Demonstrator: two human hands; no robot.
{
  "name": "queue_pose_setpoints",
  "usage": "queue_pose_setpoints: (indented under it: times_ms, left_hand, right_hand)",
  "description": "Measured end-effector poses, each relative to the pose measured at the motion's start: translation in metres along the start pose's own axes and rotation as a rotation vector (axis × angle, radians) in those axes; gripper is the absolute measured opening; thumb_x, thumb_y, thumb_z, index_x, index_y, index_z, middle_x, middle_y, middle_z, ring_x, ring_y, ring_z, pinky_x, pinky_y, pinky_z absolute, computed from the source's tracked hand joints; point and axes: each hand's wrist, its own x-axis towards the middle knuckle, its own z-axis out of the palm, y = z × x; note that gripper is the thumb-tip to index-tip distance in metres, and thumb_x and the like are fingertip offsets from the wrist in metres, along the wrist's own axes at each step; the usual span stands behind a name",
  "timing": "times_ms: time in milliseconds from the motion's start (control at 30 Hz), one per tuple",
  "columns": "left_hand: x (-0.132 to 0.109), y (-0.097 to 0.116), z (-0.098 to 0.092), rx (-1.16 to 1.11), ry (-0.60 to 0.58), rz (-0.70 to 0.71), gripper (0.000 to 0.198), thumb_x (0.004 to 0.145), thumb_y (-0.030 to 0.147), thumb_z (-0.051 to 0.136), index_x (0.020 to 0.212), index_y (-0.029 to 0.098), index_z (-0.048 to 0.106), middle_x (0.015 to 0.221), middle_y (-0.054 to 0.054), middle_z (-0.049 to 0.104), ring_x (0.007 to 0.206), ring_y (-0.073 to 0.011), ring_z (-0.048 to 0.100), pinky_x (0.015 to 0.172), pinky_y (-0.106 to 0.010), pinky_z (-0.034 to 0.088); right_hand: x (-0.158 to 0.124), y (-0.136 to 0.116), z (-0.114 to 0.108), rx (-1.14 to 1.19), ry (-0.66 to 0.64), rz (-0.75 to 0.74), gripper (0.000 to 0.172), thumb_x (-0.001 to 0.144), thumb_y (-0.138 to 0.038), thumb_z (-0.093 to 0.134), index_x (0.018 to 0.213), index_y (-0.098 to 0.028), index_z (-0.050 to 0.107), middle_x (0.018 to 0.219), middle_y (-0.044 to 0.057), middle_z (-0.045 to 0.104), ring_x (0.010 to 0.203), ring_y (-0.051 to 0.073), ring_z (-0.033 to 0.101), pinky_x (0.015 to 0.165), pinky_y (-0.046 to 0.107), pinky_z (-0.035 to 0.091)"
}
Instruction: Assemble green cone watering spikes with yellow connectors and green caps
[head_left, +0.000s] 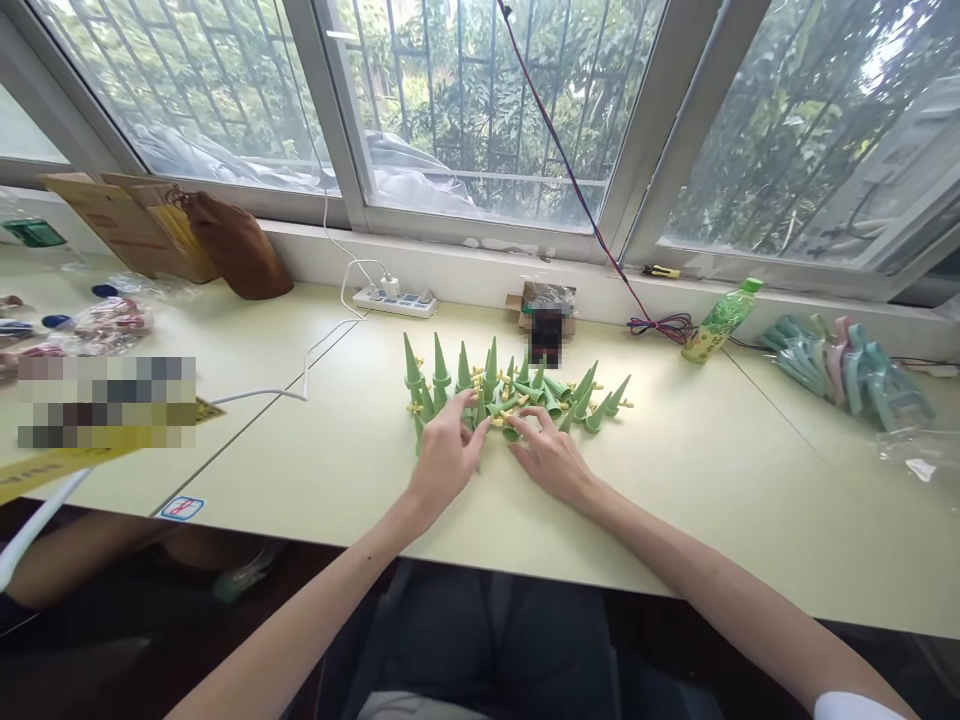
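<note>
On the pale table several green pointed cones (439, 360) with small yellow fittings (626, 403) form a loose cluster. Some cones stand upright at the left, while others lie tilted in the middle and at the right. My left hand (446, 450) is at the front left of the cluster, thumb and fingers closed about an upright green cone (482, 410). Opposite it, my right hand (555, 460) reaches in with fingers spread and curved. Its thumb and index finger are beside a green cone's round base (511, 434) and a yellow fitting (499, 420). The fingertips partly hide the pieces.
Behind the cluster stand a small box (547, 300) and a power strip (395, 302). A green drink bottle (721, 322) and bagged plastic items (847, 370) are at the right. A brown bag (236, 245), a white cable (262, 393) and another person's arm (82, 560) are at the left.
</note>
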Motion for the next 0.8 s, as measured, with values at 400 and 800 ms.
queue_pose_setpoints:
  times_ms: [400,800]
  left_hand:
    - [0.017,0.0,0.014,-0.119,-0.01,-0.055,0.023,0.09,0.034,0.057,0.072,0.021,0.054,0.059,0.002,0.059,0.042,-0.0122,0.052,0.049,-0.024,0.039]
    - [0.008,0.004,0.016,-0.47,-0.124,-0.372,0.021,0.09,0.039,0.057,0.087,0.021,0.045,0.047,0.005,0.057,0.03,-0.0113,0.046,0.034,-0.021,0.033]
  right_hand:
    - [0.002,0.007,0.006,0.249,0.27,-0.025,0.025,0.1,-0.02,0.04,0.111,-0.019,0.063,0.111,0.013,0.062,0.092,0.019,0.066,0.077,0.031,0.056]
    - [0.002,-0.006,-0.009,0.648,0.405,0.139,0.021,0.098,-0.032,0.05,0.105,-0.019,0.064,0.095,0.007,0.066,0.058,0.011,0.064,0.051,0.027,0.057]
